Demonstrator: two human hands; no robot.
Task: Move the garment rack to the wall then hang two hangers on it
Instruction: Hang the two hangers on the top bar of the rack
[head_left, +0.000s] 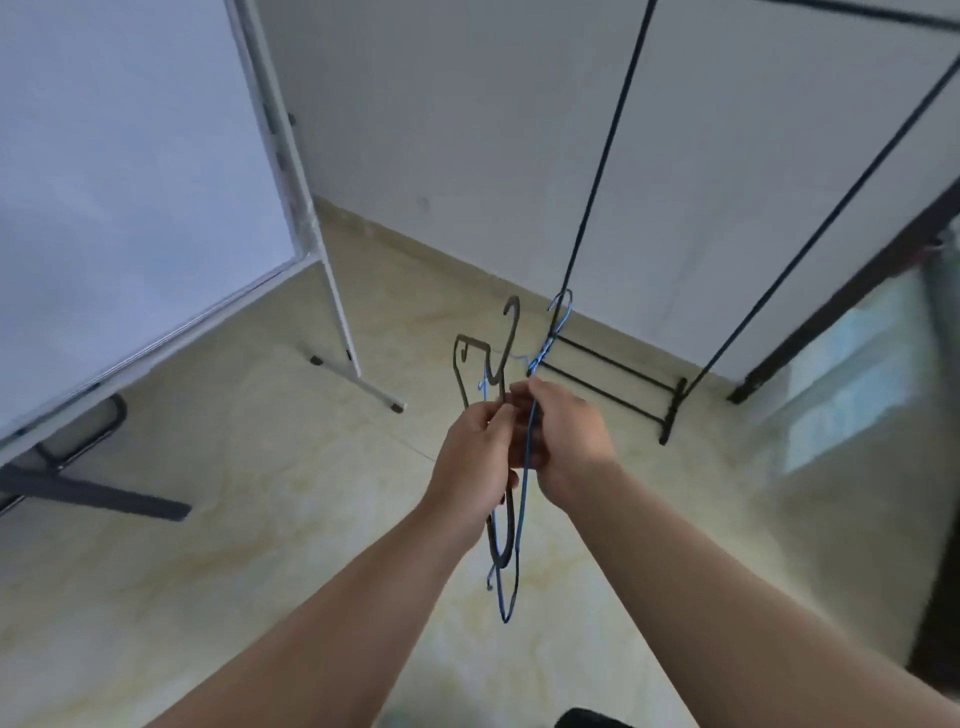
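Note:
The black garment rack (609, 136) stands against the white wall, its thin uprights rising out of frame and its base rails (605, 375) resting on the floor. In front of it, at the middle of the view, both my hands meet. My left hand (475, 451) grips a black plastic hanger (474, 364) whose hook points up. My right hand (563, 435) pinches a thin blue wire hanger (523, 493) whose hook rises beside the rack's left upright. The two hangers overlap and hang down between my forearms.
A large whiteboard on a white stand (156, 182) fills the left side, its feet (382, 397) on the beige tiled floor. A dark table leg (93, 496) shows at lower left. A dark door frame (852, 283) stands at the right.

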